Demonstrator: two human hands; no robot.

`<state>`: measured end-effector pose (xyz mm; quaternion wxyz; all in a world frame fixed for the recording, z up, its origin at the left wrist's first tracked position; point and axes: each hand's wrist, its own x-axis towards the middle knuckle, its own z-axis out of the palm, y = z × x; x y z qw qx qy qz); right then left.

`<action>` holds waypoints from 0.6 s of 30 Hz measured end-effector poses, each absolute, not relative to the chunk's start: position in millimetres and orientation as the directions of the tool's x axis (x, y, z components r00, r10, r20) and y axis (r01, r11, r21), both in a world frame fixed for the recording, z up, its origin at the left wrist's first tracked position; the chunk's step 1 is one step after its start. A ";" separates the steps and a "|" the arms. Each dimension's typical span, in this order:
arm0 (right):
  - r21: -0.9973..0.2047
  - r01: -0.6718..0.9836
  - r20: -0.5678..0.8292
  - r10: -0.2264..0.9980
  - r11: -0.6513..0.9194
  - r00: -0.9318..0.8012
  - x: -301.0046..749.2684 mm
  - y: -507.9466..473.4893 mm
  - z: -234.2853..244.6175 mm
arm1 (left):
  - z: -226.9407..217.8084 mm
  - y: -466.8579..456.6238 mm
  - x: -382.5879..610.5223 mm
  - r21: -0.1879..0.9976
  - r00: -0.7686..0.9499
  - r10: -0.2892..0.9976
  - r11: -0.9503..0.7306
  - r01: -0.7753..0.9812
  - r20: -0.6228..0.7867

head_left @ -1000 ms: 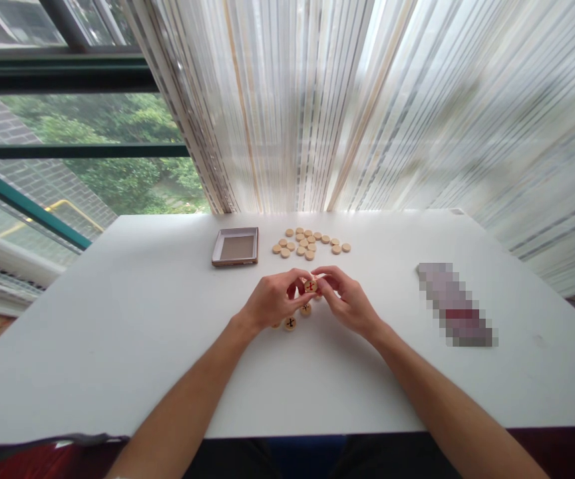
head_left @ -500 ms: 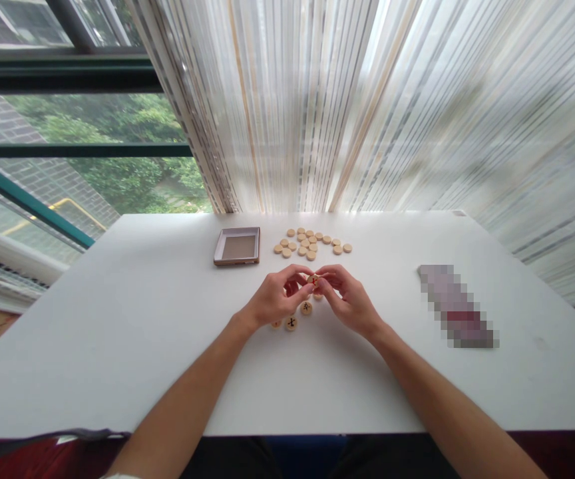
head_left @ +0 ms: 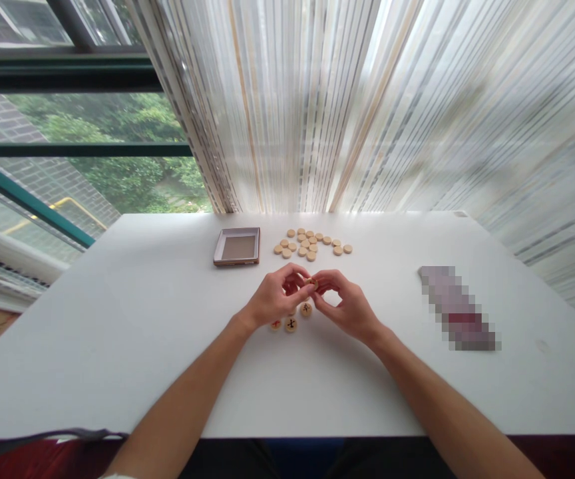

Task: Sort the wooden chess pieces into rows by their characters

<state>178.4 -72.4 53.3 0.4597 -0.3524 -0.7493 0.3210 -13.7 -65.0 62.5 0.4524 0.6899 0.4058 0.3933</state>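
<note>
A round wooden xiangqi piece (head_left: 311,282) is held up over the middle of the table. My left hand (head_left: 287,290) is closed, pinching it between thumb and fingers. On the other side, my right hand (head_left: 343,301) is curled with its fingertips against the same piece; its thumb is lower down. Below the hands lie several face-up pieces: one with a black character (head_left: 291,324), another black-marked piece (head_left: 306,308) and a red-marked piece (head_left: 275,324). My left hand partly covers others there.
Several blank-side-up wooden pieces (head_left: 312,247) lie scattered beyond my hands. An open shallow box (head_left: 237,247) stands to their left on the white table (head_left: 118,332). A blurred-out flat object (head_left: 457,309) lies at right. String curtains (head_left: 287,120) hang behind the table.
The held piece has tipped, so its red-marked face shows less. My right thumb has moved down, away from the piece. The pieces on the table have stayed put.
</note>
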 end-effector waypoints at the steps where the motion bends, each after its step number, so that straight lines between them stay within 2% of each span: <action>1: -0.796 0.245 0.467 0.820 0.553 -0.332 178.1 -72.8 53.0 | 62.3 -65.0 -13.7 0.947 0.359 0.918 -0.251 0.201 0.167; 13: -0.700 0.302 0.555 0.759 0.647 -0.342 176.4 -73.8 50.2 | 65.4 -68.4 -14.0 0.925 0.340 0.928 -0.253 0.283 0.149; 18: -0.695 0.303 0.548 0.753 0.652 -0.364 176.6 -73.5 48.0 | 65.6 -70.4 -13.4 0.857 0.354 0.914 -0.337 0.390 0.199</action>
